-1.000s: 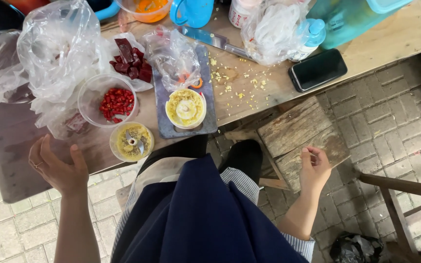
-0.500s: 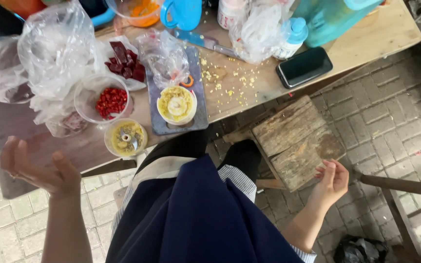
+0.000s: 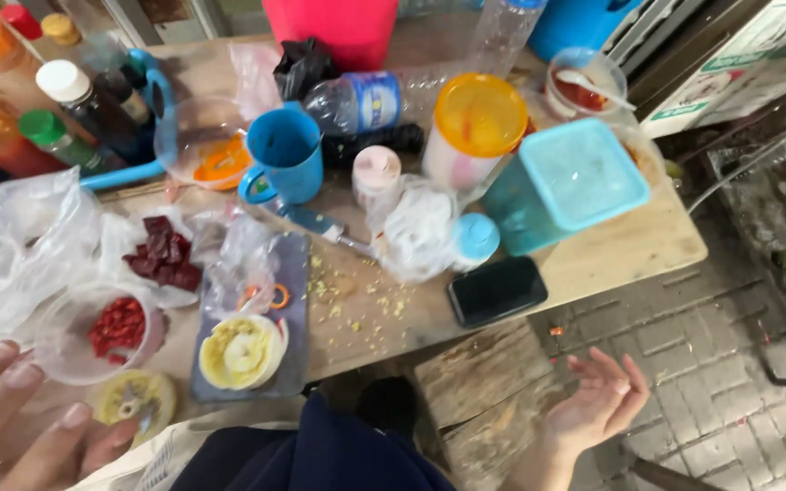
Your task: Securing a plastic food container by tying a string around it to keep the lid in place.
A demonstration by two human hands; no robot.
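Change noted: my view now tips up and takes in the far side of the desk (image 3: 629,250), where a second ago it looked down on my lap and the brick paving. My left hand (image 3: 11,414) has come up close to the camera at the lower left. My right hand (image 3: 598,405) has swung out past the wooden stool (image 3: 479,391) and turned palm up. In my judgement both hands are clear of the work, and nothing on the desk is being handled at this moment.

Left hand: fingers spread wide, empty. It hangs in front of the clear bowl of red chillies (image 3: 93,332) and the chopper lid with its blade (image 3: 136,400), the things nearest it. Whether it touches either, I cannot tell.

Right hand: open wide, fingers loosely fanned, holding nothing, touching nothing, well apart from the desk edge.

Position of the goods: the chopper cup of yellow paste (image 3: 241,350) stands on the grey cutting board (image 3: 293,273) near the desk's front edge, with the chilli bowl to its left. Dark red chunks (image 3: 161,255) lie on plastic behind the bowl. Yellow crumbs scatter beside the board, and a black phone (image 3: 497,291) lies to the right.
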